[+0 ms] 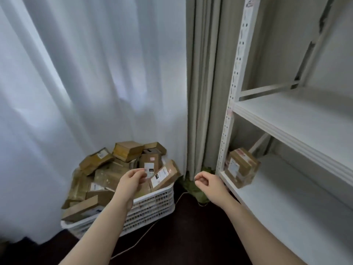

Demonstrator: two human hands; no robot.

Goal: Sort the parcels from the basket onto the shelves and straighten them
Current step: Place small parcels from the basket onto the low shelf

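White slatted basket (152, 205) sits on the dark floor (191, 236) in the corner, back against the white curtain (86, 73), heaped above its rim with brown parcels (114, 169). The heap overhangs the rim: one flat parcel (80, 209) sticks out past the near-left corner, long axis running left-right, near end tilted down. A labelled parcel (165, 175) leans on the right rim, long axis rising up-right, label face toward camera. The top box (128, 151) sits roughly level, long side left-right.

Left hand (131, 180) hovers over the right part of the heap, fingers (140, 172) curled loosely, pinched near a label but not gripping anything I can see. Right hand (209, 183) is in the gap between basket and shelf unit, fingers half-curled, holding nothing, just off the lower shelf's front-left corner.

Shelf unit: perforated white upright (235, 88) on the left. Lower shelf (286, 203) holds one stacked pair of parcels (241, 169) tight at the left end beside the upright, turned corner-on to the front edge, label face toward the left. Rest of that shelf is bare to the right. Middle shelf (298, 121) is bare in view.

A thin cord (152, 230) runs along the floor between the basket and the arms. A green bundle (193, 188) lies at the foot of the beige curtain (202, 73).
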